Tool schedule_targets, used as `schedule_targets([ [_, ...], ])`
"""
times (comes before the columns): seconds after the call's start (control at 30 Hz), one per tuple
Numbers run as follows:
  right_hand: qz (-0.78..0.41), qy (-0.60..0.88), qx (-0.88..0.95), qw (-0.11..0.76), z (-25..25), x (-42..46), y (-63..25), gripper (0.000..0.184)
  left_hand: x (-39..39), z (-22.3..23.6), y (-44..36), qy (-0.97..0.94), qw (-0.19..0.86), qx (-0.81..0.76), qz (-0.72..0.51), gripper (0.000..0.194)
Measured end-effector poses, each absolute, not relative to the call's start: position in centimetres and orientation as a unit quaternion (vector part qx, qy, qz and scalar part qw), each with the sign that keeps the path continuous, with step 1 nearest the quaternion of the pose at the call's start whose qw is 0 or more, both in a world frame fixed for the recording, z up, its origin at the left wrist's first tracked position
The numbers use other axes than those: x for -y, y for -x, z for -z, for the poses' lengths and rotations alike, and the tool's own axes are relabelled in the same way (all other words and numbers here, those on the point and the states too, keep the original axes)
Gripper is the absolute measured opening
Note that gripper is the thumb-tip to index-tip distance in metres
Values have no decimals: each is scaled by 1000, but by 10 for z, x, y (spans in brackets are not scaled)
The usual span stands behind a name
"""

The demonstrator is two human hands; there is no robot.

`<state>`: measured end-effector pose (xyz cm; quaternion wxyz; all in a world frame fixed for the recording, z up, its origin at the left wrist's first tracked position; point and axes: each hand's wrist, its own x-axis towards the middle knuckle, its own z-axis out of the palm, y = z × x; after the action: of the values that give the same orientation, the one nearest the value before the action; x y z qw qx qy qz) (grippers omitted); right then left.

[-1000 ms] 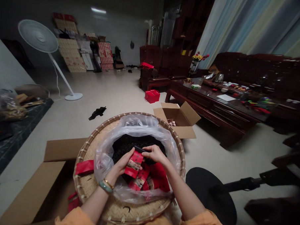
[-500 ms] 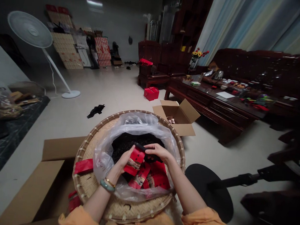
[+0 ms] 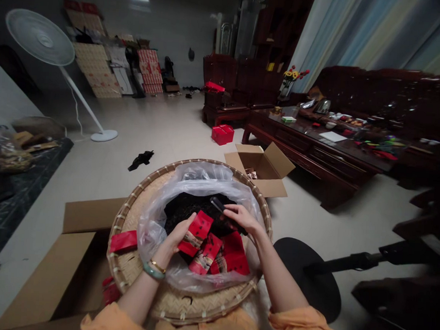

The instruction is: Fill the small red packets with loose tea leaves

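My left hand (image 3: 180, 232) is closed around a red packet (image 3: 197, 232) with a picture on its front, tilted over the bag. A small black scoop (image 3: 217, 204) is in the closed fingers of my right hand (image 3: 242, 217), just right of the packet and apart from it. Below both hands is an open clear plastic bag (image 3: 154, 220) holding dark, loose leaf-like stuff (image 3: 189, 205), probably tea. Several more red packets (image 3: 234, 255) lie at the bag's near side. The bag sits on a round woven bamboo tray (image 3: 131, 278).
Another red packet (image 3: 124, 241) lies on the tray's left edge. An open cardboard box (image 3: 93, 218) stands at the left, and a second carton (image 3: 273, 187) beyond the tray. A black round stand base (image 3: 306, 276) is at the right. Farther off are a wooden table (image 3: 304, 154) and a fan (image 3: 41, 38).
My right hand has drawn the scoop back to the right, away from the packet's top. The packet has shifted slightly left in my left hand.
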<state>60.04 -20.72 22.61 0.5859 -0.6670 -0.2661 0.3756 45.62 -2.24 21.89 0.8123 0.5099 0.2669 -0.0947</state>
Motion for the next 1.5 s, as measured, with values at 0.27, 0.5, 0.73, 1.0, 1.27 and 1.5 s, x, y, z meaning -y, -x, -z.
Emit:
schedule_targets([
  [0.27, -268, 740, 323, 526, -232, 205, -591, 60, 26, -215, -453, -453, 857, -222, 104, 54],
  [0.5, -236, 772, 365, 464, -241, 178, -568, 39, 34, -210, -456, -497, 818, -283, 64, 45],
  [0.73, -249, 782, 349, 453, -236, 175, -566, 40, 37, -209, -454, -496, 810, -298, 93, 48],
  [1.0, -237, 790, 343, 449, -237, 178, -565, 36, 36, -204, -456, -486, 824, -278, 88, 47],
  [1.27, -242, 739, 308, 548, -227, 180, -570, 49, 31, -203, -464, -661, 727, -173, -70, 24],
  [1.5, -115, 824, 228, 506, -191, 202, -589, 57, 23, -191, -465, -663, 703, -192, -172, 16],
])
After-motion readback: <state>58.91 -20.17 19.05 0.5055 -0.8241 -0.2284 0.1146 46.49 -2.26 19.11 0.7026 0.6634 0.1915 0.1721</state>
